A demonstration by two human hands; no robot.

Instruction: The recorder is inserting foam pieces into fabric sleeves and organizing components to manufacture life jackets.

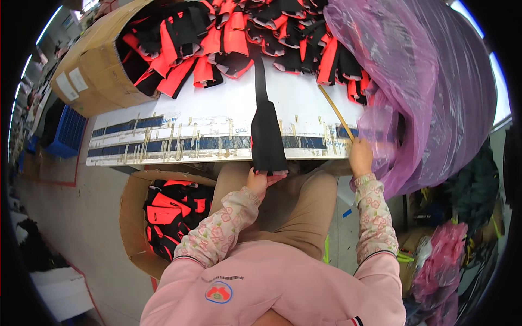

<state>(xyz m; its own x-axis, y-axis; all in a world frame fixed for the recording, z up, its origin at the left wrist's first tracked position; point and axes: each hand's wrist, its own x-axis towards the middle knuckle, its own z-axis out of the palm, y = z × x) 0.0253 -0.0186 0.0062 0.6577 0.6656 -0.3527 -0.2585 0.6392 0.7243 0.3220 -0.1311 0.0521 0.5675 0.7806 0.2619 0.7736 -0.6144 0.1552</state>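
At the table's near edge, my left hand (pixel 263 180) grips the lower end of a black fabric piece (pixel 267 136). Its fingers pass beneath the cloth, so part of the hold is hidden. Wide at the near end, the piece narrows to a long black strap that runs away from me to the pile of black and neon-coral fabric pieces (pixel 236 35). A thin yellowish wooden stick (pixel 335 111) slants up and left from my right hand (pixel 360 157), which is closed round its lower end. The stick's tip lies close to the pile.
The white table (pixel 217 108) has worn tape along its front. A cardboard box (pixel 89 70) lies on its left, and a big purple plastic bag (pixel 429 81) bulges on its right. Below, another carton (pixel 133 223) holds black and coral pieces. A blue crate (pixel 68 133) stands farther left.
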